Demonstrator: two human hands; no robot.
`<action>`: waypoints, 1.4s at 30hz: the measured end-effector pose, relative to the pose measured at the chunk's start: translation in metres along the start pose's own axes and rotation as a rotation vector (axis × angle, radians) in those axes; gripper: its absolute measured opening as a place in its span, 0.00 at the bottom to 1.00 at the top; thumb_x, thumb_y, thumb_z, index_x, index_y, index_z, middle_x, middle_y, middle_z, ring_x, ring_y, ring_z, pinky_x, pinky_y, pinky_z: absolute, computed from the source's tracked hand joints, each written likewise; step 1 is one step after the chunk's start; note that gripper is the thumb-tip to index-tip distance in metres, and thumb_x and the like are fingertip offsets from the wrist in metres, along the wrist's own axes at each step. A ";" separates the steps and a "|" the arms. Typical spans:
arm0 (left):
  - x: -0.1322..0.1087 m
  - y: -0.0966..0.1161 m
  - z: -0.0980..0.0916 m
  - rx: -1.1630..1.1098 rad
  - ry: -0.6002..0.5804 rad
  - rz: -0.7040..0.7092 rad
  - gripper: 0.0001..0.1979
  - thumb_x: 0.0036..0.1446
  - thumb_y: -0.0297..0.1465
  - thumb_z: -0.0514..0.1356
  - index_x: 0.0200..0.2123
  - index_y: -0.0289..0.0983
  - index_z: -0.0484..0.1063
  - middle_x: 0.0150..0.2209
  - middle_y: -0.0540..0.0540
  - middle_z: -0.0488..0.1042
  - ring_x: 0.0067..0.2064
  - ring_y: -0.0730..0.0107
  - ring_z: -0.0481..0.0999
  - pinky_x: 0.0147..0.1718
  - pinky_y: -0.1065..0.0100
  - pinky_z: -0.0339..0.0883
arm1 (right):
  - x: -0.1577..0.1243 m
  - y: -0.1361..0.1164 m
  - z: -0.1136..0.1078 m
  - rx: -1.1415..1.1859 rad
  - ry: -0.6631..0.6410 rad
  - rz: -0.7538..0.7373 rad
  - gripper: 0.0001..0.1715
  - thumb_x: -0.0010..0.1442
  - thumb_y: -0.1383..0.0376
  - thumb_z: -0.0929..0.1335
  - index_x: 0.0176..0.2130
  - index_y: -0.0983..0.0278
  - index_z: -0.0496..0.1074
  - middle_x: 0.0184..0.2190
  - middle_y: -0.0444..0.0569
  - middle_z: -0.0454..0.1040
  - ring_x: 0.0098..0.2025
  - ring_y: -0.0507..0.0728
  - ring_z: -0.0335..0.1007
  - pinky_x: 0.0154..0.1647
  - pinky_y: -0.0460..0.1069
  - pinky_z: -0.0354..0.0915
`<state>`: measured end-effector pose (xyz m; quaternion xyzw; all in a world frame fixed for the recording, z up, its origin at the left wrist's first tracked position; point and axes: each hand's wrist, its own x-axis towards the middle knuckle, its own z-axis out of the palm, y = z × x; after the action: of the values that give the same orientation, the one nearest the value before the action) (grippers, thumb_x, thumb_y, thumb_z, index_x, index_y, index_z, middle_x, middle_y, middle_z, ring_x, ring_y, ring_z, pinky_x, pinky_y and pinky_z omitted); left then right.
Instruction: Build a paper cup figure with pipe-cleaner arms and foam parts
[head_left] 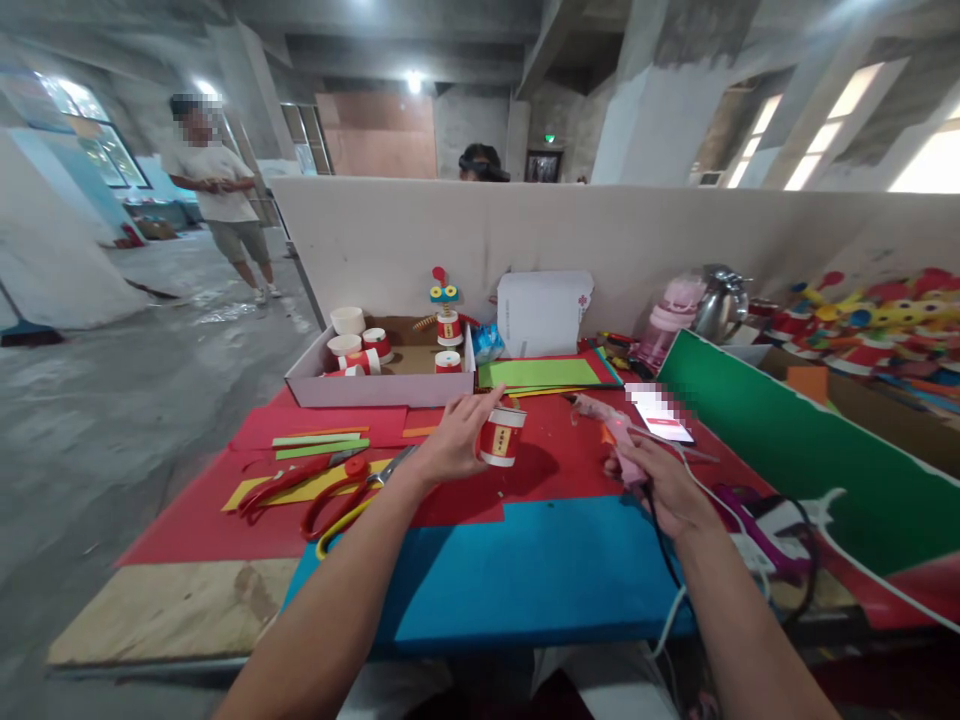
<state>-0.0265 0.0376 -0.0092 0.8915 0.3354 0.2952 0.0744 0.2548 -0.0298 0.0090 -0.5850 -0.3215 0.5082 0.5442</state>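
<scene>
My left hand [457, 440] is closed around the side of a red and white paper cup [502, 436] with a yellow label, just over the red sheet. A small greenish piece shows at the cup's top edge. In my right hand [660, 475] is a pink hot glue gun [616, 425], its nozzle pointing left toward the cup but apart from it. A black cord runs down from its handle. Left of the cup lie red-handled pliers [289, 482], scissors [341, 505] with red and yellow handles, and green paper strips [319, 446].
A white box [382, 390] holds several paper cups and a cup figure [448, 325]. Green paper [540, 373], a lit phone [660, 412], a purple power strip [765, 535] with cables and a green-walled box [795, 450] surround the workspace. A person [217, 180] stands far left.
</scene>
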 end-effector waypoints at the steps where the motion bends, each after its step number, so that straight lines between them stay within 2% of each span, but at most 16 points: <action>1: 0.000 0.001 0.000 0.005 -0.009 -0.006 0.53 0.49 0.34 0.64 0.68 0.40 0.31 0.57 0.38 0.65 0.59 0.52 0.62 0.60 0.52 0.47 | -0.002 -0.002 0.003 0.050 -0.001 0.040 0.13 0.44 0.62 0.74 0.30 0.63 0.69 0.21 0.44 0.73 0.22 0.51 0.70 0.14 0.41 0.59; 4: 0.001 0.002 -0.001 -0.003 -0.037 -0.022 0.55 0.49 0.35 0.64 0.68 0.40 0.28 0.58 0.38 0.64 0.59 0.52 0.62 0.60 0.53 0.46 | -0.008 -0.005 0.012 0.197 -0.016 0.090 0.11 0.47 0.60 0.72 0.29 0.64 0.70 0.22 0.44 0.72 0.20 0.49 0.67 0.16 0.42 0.62; 7: 0.002 0.004 -0.003 -0.021 -0.051 -0.044 0.57 0.47 0.33 0.65 0.68 0.39 0.27 0.58 0.38 0.64 0.59 0.52 0.62 0.59 0.53 0.48 | -0.013 -0.004 0.020 0.215 -0.037 0.006 0.15 0.47 0.56 0.73 0.29 0.62 0.68 0.21 0.42 0.70 0.18 0.49 0.64 0.18 0.44 0.66; 11: 0.002 0.007 -0.007 -0.068 -0.079 -0.113 0.59 0.45 0.32 0.66 0.68 0.39 0.25 0.58 0.38 0.63 0.59 0.50 0.61 0.58 0.52 0.49 | -0.021 -0.004 0.027 0.005 -0.089 -0.189 0.24 0.44 0.50 0.75 0.31 0.61 0.65 0.17 0.39 0.69 0.19 0.51 0.65 0.21 0.45 0.65; 16: 0.003 0.008 -0.009 -0.100 -0.112 -0.163 0.60 0.44 0.33 0.66 0.68 0.38 0.23 0.59 0.36 0.61 0.60 0.48 0.59 0.59 0.48 0.48 | -0.030 -0.011 0.033 -0.355 -0.111 -0.443 0.24 0.53 0.45 0.68 0.36 0.62 0.65 0.15 0.40 0.68 0.19 0.51 0.64 0.20 0.45 0.60; 23: 0.002 0.005 -0.006 -0.060 -0.118 -0.152 0.62 0.43 0.32 0.66 0.68 0.39 0.21 0.59 0.36 0.62 0.58 0.49 0.61 0.57 0.49 0.50 | -0.037 -0.019 0.044 -0.639 -0.118 -0.591 0.21 0.59 0.49 0.63 0.40 0.63 0.66 0.17 0.41 0.68 0.20 0.53 0.65 0.22 0.46 0.60; 26: 0.002 0.005 -0.006 -0.051 -0.126 -0.157 0.61 0.45 0.34 0.65 0.68 0.40 0.21 0.59 0.36 0.61 0.58 0.48 0.61 0.57 0.49 0.50 | -0.037 -0.018 0.050 -0.715 -0.087 -0.639 0.22 0.60 0.50 0.62 0.43 0.64 0.67 0.20 0.43 0.70 0.20 0.54 0.66 0.23 0.48 0.61; 29: 0.002 0.006 -0.006 -0.044 -0.137 -0.173 0.61 0.45 0.34 0.66 0.67 0.40 0.21 0.59 0.36 0.61 0.59 0.47 0.59 0.57 0.48 0.49 | -0.035 -0.017 0.055 -0.772 -0.075 -0.689 0.24 0.61 0.50 0.61 0.48 0.65 0.66 0.28 0.49 0.75 0.23 0.55 0.69 0.25 0.49 0.63; 32: 0.001 0.005 -0.004 -0.037 -0.137 -0.164 0.61 0.45 0.36 0.66 0.67 0.40 0.20 0.59 0.36 0.62 0.58 0.47 0.61 0.56 0.49 0.51 | -0.035 -0.015 0.060 -0.819 -0.088 -0.708 0.25 0.63 0.51 0.60 0.51 0.65 0.64 0.35 0.54 0.77 0.30 0.59 0.73 0.29 0.50 0.65; 36: 0.001 0.003 -0.002 -0.028 -0.118 -0.154 0.61 0.45 0.37 0.66 0.67 0.39 0.21 0.59 0.35 0.61 0.56 0.48 0.62 0.54 0.50 0.53 | -0.036 -0.012 0.065 -0.867 -0.093 -0.737 0.22 0.64 0.53 0.58 0.50 0.65 0.64 0.43 0.59 0.76 0.40 0.63 0.75 0.34 0.51 0.65; 42: 0.002 0.005 -0.004 -0.019 -0.110 -0.161 0.62 0.43 0.35 0.67 0.68 0.39 0.22 0.60 0.34 0.61 0.58 0.47 0.61 0.55 0.51 0.52 | -0.033 -0.009 0.067 -0.922 -0.069 -0.765 0.19 0.64 0.54 0.58 0.47 0.63 0.64 0.42 0.58 0.76 0.41 0.64 0.74 0.33 0.51 0.64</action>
<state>-0.0243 0.0346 -0.0032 0.8757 0.3988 0.2422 0.1245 0.1838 -0.0374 0.0334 -0.5867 -0.7140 0.1034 0.3679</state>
